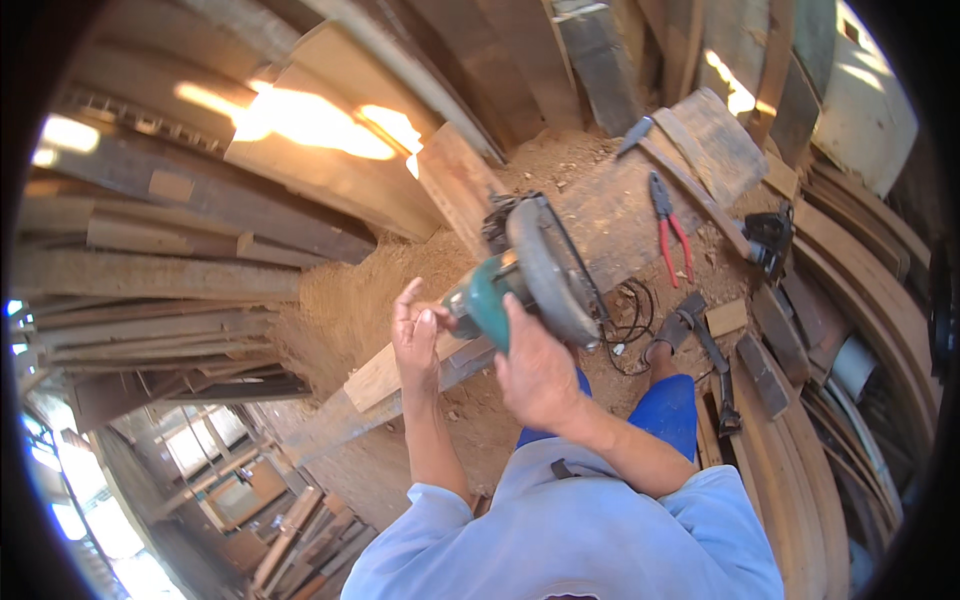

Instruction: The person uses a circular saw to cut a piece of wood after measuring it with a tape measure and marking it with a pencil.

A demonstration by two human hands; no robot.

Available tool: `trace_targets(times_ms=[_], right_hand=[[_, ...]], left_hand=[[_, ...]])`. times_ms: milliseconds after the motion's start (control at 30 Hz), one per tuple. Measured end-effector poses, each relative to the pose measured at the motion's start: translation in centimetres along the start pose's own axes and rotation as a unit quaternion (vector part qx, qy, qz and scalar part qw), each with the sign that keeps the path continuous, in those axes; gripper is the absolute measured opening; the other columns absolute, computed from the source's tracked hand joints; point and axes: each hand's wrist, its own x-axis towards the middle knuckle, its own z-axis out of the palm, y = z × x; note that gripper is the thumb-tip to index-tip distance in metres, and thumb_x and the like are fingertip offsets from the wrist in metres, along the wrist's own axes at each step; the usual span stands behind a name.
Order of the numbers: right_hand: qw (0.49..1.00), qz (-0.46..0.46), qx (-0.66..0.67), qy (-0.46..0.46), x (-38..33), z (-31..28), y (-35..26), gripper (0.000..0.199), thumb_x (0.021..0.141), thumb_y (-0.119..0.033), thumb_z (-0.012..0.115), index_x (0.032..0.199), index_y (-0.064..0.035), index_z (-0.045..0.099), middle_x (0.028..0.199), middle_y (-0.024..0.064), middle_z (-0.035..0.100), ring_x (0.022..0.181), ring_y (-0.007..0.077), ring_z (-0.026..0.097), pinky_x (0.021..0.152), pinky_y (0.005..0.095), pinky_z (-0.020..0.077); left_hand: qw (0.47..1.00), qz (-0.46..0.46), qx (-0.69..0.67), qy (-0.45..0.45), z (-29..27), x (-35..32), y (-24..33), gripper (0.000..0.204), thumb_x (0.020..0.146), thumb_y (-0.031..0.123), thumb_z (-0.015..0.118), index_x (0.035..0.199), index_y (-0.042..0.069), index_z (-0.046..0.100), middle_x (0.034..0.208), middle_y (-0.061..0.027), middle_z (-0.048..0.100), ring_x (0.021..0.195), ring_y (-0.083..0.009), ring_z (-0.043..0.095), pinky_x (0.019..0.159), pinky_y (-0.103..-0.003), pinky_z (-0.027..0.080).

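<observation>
Tilted in front of me is a green power saw (487, 303) with a round grey blade guard (545, 270), which looks like a circular saw. My right hand (540, 368) is wrapped round its green handle. My left hand (417, 335) is raised at the rear end of the motor housing, fingers apart and thumb up; its fingertips are touching the housing or very close to it, I cannot tell which. Below the saw, a pale timber piece (375, 380) lies along a grey beam (340, 422). The blade itself is hidden by the guard.
Red-handled pliers (665, 228) and a long-handled hammer (690, 185) lie on a wide plank (610, 215). A second hammer-like tool (712, 345) rests by my sandalled foot (660, 358), near a looped black cord (632, 325). Sawdust (335, 310) and stacked boards (170, 270) surround me.
</observation>
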Motion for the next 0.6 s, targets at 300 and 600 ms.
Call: trace_targets(times_ms=[300,600], right_hand=[[0.990,0.112,0.077,0.022,3.4,0.3,-2.3,0.059,0.085,-0.014,0.064,0.138,0.0069,0.045,0.102,0.0317,0.067,0.098,0.0460,0.068,0.088,0.0483,0.0530],[0.992,0.097,0.061,0.060,3.2,1.1,-2.5,0.050,0.084,-0.010,0.065,0.130,0.0061,0.056,0.087,0.0152,0.065,0.080,0.0247,0.065,0.077,0.0357,0.0528]], left_hand=[[0.808,0.106,0.544,-0.201,-7.2,1.8,-9.3,0.101,0.078,0.056,0.076,0.156,0.009,0.033,0.158,-0.0314,0.025,0.148,-0.0485,0.022,0.119,-0.063,0.017],[0.777,0.239,0.551,-0.190,-6.5,2.2,-14.7,0.079,0.058,0.040,0.083,0.133,0.030,0.063,0.159,-0.0307,0.017,0.142,-0.0544,0.021,0.113,-0.069,0.018]])
